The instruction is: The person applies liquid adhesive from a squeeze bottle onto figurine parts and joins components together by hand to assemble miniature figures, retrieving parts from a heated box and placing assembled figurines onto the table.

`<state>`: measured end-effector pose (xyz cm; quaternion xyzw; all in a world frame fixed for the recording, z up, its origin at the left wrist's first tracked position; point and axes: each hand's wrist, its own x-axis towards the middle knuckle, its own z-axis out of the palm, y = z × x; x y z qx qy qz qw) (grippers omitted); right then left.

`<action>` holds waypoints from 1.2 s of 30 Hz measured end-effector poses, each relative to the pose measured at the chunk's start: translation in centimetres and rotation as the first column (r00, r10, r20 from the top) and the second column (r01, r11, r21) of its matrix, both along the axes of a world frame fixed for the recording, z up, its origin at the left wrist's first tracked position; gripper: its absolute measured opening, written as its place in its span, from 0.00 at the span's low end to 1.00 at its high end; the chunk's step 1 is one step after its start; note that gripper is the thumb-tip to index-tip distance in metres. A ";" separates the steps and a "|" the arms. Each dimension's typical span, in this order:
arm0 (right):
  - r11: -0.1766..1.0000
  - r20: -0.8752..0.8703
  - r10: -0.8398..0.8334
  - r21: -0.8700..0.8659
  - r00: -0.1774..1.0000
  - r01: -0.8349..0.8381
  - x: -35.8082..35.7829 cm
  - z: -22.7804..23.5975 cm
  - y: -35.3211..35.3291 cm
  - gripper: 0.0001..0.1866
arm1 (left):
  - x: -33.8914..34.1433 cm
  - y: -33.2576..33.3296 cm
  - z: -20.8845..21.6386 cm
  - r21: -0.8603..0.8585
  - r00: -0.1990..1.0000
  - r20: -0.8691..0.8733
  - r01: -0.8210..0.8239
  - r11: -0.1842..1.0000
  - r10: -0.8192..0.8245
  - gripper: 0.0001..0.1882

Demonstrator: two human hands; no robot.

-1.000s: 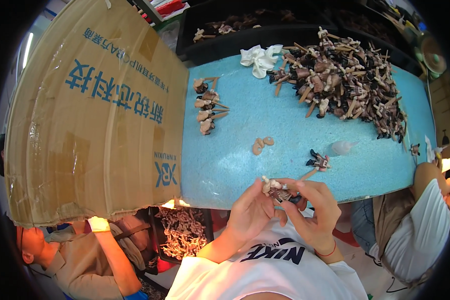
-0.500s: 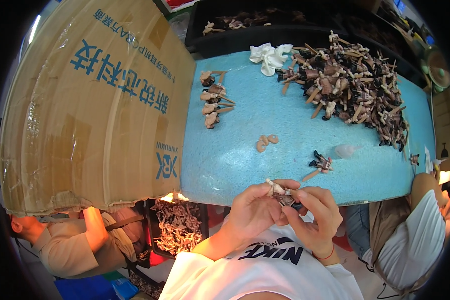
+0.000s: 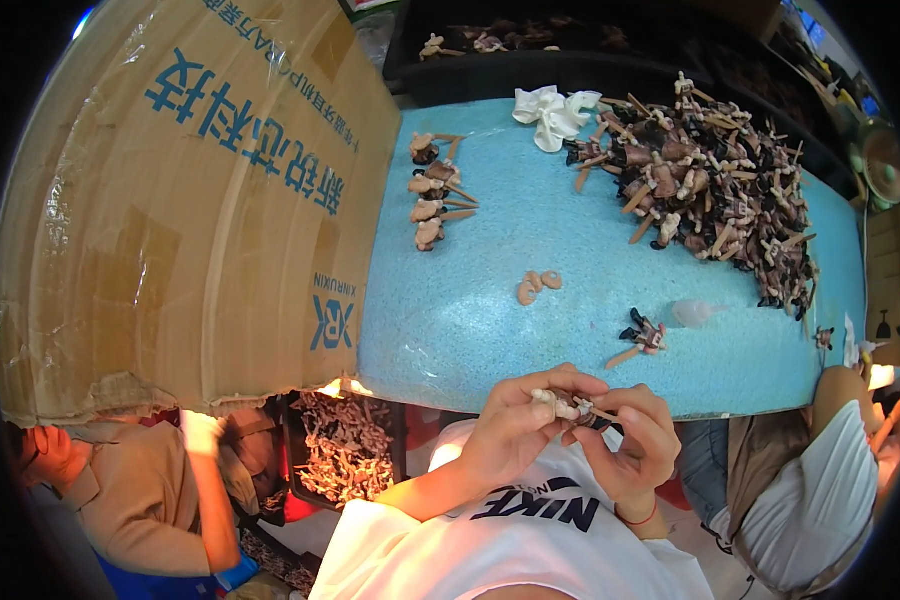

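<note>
Between my hands, just off the near edge of the blue table mat [image 3: 450, 345], is a small toy figurine [image 3: 568, 408] with pale and dark parts. My left hand [image 3: 518, 412] grips its pale end between thumb and fingers. The fingers of my right hand [image 3: 634, 432] pinch its other side, where a thin brown piece sticks out. Beyond them on the mat lies a single figurine [image 3: 645, 333] with dark legs and a brown piece. Farther off are a few small curved flesh-coloured parts [image 3: 536, 286]. A translucent plastic bottle [image 3: 692, 312] rests right of the figurine.
A big pile of figurines [image 3: 710, 185] covers the far right. Several more figurines [image 3: 430, 208] line up at the left, beside a tall cardboard box [image 3: 190, 230]. White crumpled tissue [image 3: 555, 115] and a black bin [image 3: 450, 75] lie behind. People sit at both sides; a parts crate [image 3: 345, 450] stands lower left.
The figurine in my hands has turned, and its brown piece now shows toward my right fingers. The person at the left has moved an arm. The view has shifted slightly.
</note>
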<state>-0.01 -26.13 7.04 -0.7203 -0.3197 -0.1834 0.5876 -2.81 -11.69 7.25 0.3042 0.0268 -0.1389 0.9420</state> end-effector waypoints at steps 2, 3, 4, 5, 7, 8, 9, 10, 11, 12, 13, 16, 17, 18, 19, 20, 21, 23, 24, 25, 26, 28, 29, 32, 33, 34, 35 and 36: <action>0.999 0.010 0.015 0.037 1.000 -0.016 0.1 -0.5 -0.1 0.31 | -0.1 -0.2 0.0 0.047 1.000 0.014 -0.021 0.999 0.020 0.25; 0.999 0.027 0.029 0.028 0.999 -0.029 0.1 -0.7 -0.1 0.33 | -0.1 -0.2 0.1 0.097 0.999 0.028 -0.039 0.995 0.037 0.25; 0.999 0.044 0.043 0.019 0.998 -0.044 0.2 -0.8 -0.1 0.35 | -0.1 -0.1 0.1 0.096 0.999 0.030 -0.048 0.994 0.045 0.25; 0.999 0.047 0.049 0.018 0.998 -0.050 0.1 -0.9 0.1 0.35 | -0.1 0.0 0.0 0.088 0.999 -0.008 -0.041 0.995 0.042 0.25; 0.989 -0.021 0.033 0.142 0.999 -0.030 -0.1 -1.2 0.6 0.35 | 0.2 0.3 -0.1 0.081 0.998 -0.043 -0.045 0.996 0.049 0.24; 0.989 -0.016 0.040 0.142 0.999 -0.037 -0.1 -1.4 0.6 0.35 | 0.5 0.6 -0.2 0.100 0.992 -0.078 -0.091 0.991 0.099 0.22; 0.983 -0.095 0.037 0.181 0.995 -0.019 -0.2 -1.6 0.6 0.35 | 1.0 0.9 -0.4 0.121 0.982 -0.112 -0.137 0.983 0.151 0.21; 0.976 -0.173 0.038 0.219 0.984 0.001 -0.2 -1.8 0.6 0.35 | 1.4 1.5 -1.1 0.125 0.966 -0.071 -0.238 0.963 0.248 0.19; 0.976 -0.168 0.033 0.219 0.985 0.005 0.0 -1.9 0.2 0.35 | 2.3 2.3 -1.8 0.124 0.967 -0.067 -0.235 0.964 0.244 0.19; 0.991 -0.202 0.007 0.134 0.979 0.021 0.2 -1.9 0.0 0.35 | 3.0 3.5 -2.2 0.286 0.957 0.007 -0.281 0.916 0.291 0.17; 0.998 -0.233 -0.024 0.048 0.972 0.036 0.3 -1.9 -0.2 0.34 | 3.7 4.7 -2.6 0.436 0.942 0.088 -0.328 0.838 0.323 0.15; 0.999 -0.252 -0.027 -0.046 0.967 0.016 0.4 -2.2 -0.2 0.31 | 5.7 7.7 -4.3 0.678 0.906 0.194 -0.402 0.616 0.377 0.14; 0.999 -0.249 -0.020 -0.041 0.968 0.010 0.5 -2.1 -0.2 0.31 | 6.1 8.4 -4.4 0.680 0.903 0.199 -0.408 0.610 0.381 0.14; 0.997 -0.252 -0.018 -0.083 0.968 -0.003 0.5 -2.0 -0.1 0.30 | 6.3 9.0 -4.4 0.807 0.877 0.258 -0.427 0.408 0.406 0.13; 0.992 -0.255 -0.017 -0.125 0.967 -0.015 0.6 -2.0 -0.1 0.29 | 6.5 9.4 -4.6 0.888 0.851 0.320 -0.423 0.182 0.416 0.13; 0.993 -0.253 -0.018 -0.121 0.967 -0.013 0.6 -2.1 -0.1 0.29 | 6.9 9.5 -5.4 0.869 0.804 0.408 -0.488 0.088 0.433 0.12; 0.990 -0.255 -0.028 -0.137 0.966 -0.008 0.6 -2.2 -0.1 0.28 | 6.8 9.8 -5.9 0.868 0.804 0.410 -0.489 0.086 0.431 0.12; 0.988 -0.260 -0.037 -0.151 0.965 -0.003 0.7 -2.3 -0.2 0.27 | 6.3 10.2 -6.3 0.892 0.821 0.453 -0.419 -0.173 0.348 0.14; 0.984 -0.273 -0.044 -0.180 0.961 -0.006 0.8 -2.2 -0.2 0.27 | 6.3 10.2 -6.3 0.892 0.822 0.452 -0.417 -0.174 0.347 0.14; 0.978 -0.286 -0.051 -0.208 0.957 -0.010 0.8 -2.2 -0.3 0.26 | 6.5 10.2 -6.4 0.861 0.794 0.507 -0.452 -0.232 0.336 0.13; 0.979 -0.289 -0.045 -0.205 0.956 -0.015 0.9 -2.1 -0.3 0.26 | 6.5 10.3 -6.2 0.825 0.762 0.561 -0.483 -0.293 0.324 0.13; 0.970 -0.280 -0.036 -0.241 0.959 -0.034 1.0 -1.9 -0.3 0.25 | 6.5 10.6 -6.3 0.829 0.780 0.541 -0.430 -0.358 0.315 0.12; 0.971 -0.280 -0.033 -0.238 0.959 -0.036 1.0 -1.9 -0.3 0.25 | 6.6 10.7 -6.3 0.826 0.798 0.520 -0.380 -0.415 0.305 0.11; 0.962 -0.252 -0.043 -0.273 0.967 -0.028 1.2 -1.9 -0.5 0.24 | 6.8 10.6 -6.3 0.831 0.795 0.507 -0.350 -0.432 0.332 0.15; 0.958 -0.268 -0.043 -0.284 0.962 -0.037 1.2 -1.9 -0.5 0.23 | 6.8 10.6 -6.2 0.831 0.797 0.507 -0.350 -0.432 0.330 0.15; 0.955 -0.285 -0.042 -0.294 0.958 -0.046 1.2 -1.9 -0.6 0.22 | 6.9 10.7 -6.2 0.827 0.797 0.507 -0.343 -0.444 0.328 0.19; 0.955 -0.286 -0.043 -0.293 0.957 -0.045 1.2 -1.9 -0.6 0.22 | 6.9 10.8 -6.0 0.823 0.798 0.507 -0.336 -0.458 0.326 0.24; 0.951 -0.285 -0.040 -0.305 0.958 -0.051 1.2 -1.8 -0.6 0.21 | 6.9 10.8 -5.9 0.823 0.798 0.507 -0.336 -0.459 0.324 0.24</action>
